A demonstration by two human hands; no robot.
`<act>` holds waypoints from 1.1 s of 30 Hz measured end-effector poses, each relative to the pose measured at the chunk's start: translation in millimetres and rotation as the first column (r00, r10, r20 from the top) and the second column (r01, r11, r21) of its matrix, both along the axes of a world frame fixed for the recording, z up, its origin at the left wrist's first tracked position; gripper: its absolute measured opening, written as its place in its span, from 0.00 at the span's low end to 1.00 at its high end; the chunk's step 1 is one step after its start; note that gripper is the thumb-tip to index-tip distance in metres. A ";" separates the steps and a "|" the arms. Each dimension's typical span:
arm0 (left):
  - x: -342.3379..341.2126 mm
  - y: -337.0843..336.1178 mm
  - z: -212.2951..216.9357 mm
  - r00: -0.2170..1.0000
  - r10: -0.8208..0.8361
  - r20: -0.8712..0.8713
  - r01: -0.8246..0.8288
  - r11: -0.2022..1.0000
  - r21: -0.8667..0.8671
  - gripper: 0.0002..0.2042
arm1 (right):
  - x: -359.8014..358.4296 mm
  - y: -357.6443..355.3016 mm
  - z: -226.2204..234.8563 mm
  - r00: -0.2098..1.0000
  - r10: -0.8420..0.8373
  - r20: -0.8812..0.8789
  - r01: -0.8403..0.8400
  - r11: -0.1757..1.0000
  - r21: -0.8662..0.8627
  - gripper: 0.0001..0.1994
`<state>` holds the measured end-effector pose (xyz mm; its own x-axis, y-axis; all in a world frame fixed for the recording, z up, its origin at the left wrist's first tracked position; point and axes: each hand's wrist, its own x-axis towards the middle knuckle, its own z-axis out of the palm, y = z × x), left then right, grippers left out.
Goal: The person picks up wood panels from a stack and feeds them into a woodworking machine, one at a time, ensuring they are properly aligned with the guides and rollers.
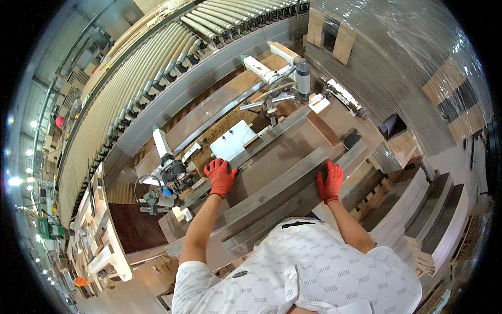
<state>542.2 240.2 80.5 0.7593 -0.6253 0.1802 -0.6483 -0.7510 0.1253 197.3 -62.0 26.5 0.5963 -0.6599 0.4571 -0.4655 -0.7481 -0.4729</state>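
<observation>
Both hands wear red gloves. My left hand [220, 178] lies with fingers spread over the far narrow board [282, 125], near a white plate [232, 139]. My right hand [330, 181] rests on the right part of the near grey wooden plank [293, 201], fingers pointing away and thumb out to the side. Between the hands another long grey plank [277, 184] lies slantwise on the brown worktop [266, 162]. Whatever is beneath the palms is hidden.
Machine heads with hoses stand left [175, 175] and far right [302, 81] of the worktop. A roller conveyor [157, 68] curves behind. Film-wrapped stacked boards [381, 52] rise at the right, with more stacked planks [434, 199] nearer. A wooden bench [107, 230] stands left.
</observation>
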 end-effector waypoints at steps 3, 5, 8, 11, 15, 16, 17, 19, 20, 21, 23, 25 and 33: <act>10.7 0.2 -0.5 0.998 -0.033 -0.048 0.032 0.999 -0.013 0.24 | 2.4 2.5 3.5 1.000 0.011 0.019 -0.012 0.999 0.040 0.36; 15.2 -6.0 0.0 0.996 -0.079 -0.049 0.078 0.997 -0.023 0.24 | 2.7 0.8 1.0 1.000 0.009 0.020 -0.010 0.999 0.039 0.36; 19.6 -7.5 -2.9 0.991 -0.111 -0.070 0.109 0.994 -0.025 0.24 | 0.8 0.9 0.2 1.000 -0.003 0.003 0.003 1.000 0.023 0.35; 29.0 -15.8 -1.3 0.965 -0.143 -0.220 0.147 0.989 -0.002 0.27 | -1.3 -1.0 -2.3 1.000 -0.014 0.011 0.014 1.000 -0.013 0.35; 30.1 -33.8 -12.1 0.965 -0.022 -0.263 0.109 0.941 0.321 0.38 | 4.3 2.3 10.5 0.991 -0.039 0.127 0.026 0.994 0.108 0.34; 28.6 -38.1 -15.5 0.963 -0.013 -0.268 0.103 0.940 0.325 0.38 | 3.1 3.1 16.3 0.980 -0.024 0.196 0.020 0.999 0.025 0.33; 26.5 -42.8 -14.4 0.963 -0.004 -0.270 0.098 0.938 0.333 0.37 | 1.3 8.2 25.5 0.964 -0.005 0.265 0.020 0.998 -0.054 0.33; 25.4 -46.4 -15.7 0.966 -0.009 -0.258 0.095 0.941 0.325 0.38 | 6.0 21.5 55.7 0.938 0.089 0.334 -0.057 0.993 -0.106 0.31; 26.7 -46.6 -15.0 0.963 -0.005 -0.270 0.097 0.939 0.330 0.38 | 14.7 28.6 77.4 0.925 0.256 0.282 -0.230 0.966 -0.121 0.33; 28.6 -46.8 -13.4 0.959 0.000 -0.284 0.100 0.936 0.339 0.38 | 26.5 35.4 102.2 0.881 0.415 0.229 -0.397 0.910 -0.122 0.34; 26.6 -45.6 -13.9 0.948 0.008 -0.318 0.113 0.925 0.362 0.38 | 55.1 54.9 170.6 0.687 0.725 0.050 -0.722 0.673 0.164 0.37; 30.9 -46.3 -10.4 0.940 0.025 -0.340 0.114 0.916 0.384 0.38 | 84.7 68.1 182.8 0.486 0.855 -0.179 -0.858 0.506 0.091 0.37; 32.8 -50.1 -8.0 0.935 0.035 -0.354 0.112 0.915 0.387 0.39 | 137.4 77.0 145.5 0.285 0.793 -0.538 -0.856 0.463 0.230 0.31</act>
